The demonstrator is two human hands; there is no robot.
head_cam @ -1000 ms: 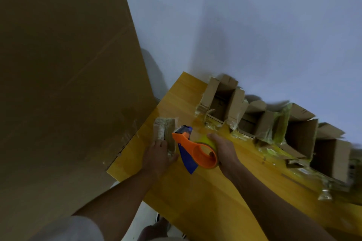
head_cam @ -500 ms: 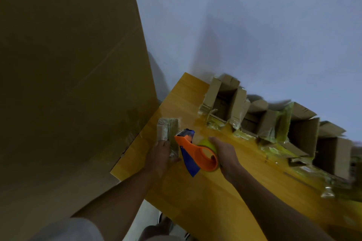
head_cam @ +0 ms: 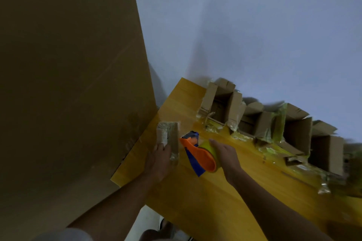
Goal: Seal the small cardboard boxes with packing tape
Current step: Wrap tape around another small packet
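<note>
A small closed cardboard box, wrapped in clear tape, lies near the left edge of the yellow wooden table. My left hand rests on the box's near end and holds it down. Just right of the box, my right hand grips an orange and blue tape dispenser loaded with a yellowish tape roll. The dispenser's blue front end sits close to the box's right side.
Several open small cardboard boxes with tape scraps stand in a row along the table's far edge by the white wall. A tall brown cardboard sheet leans at the left, right beside the table's edge. A shoe shows below.
The view has shifted slightly. Both hands, the box and the dispenser keep nearly the same places relative to each other.
</note>
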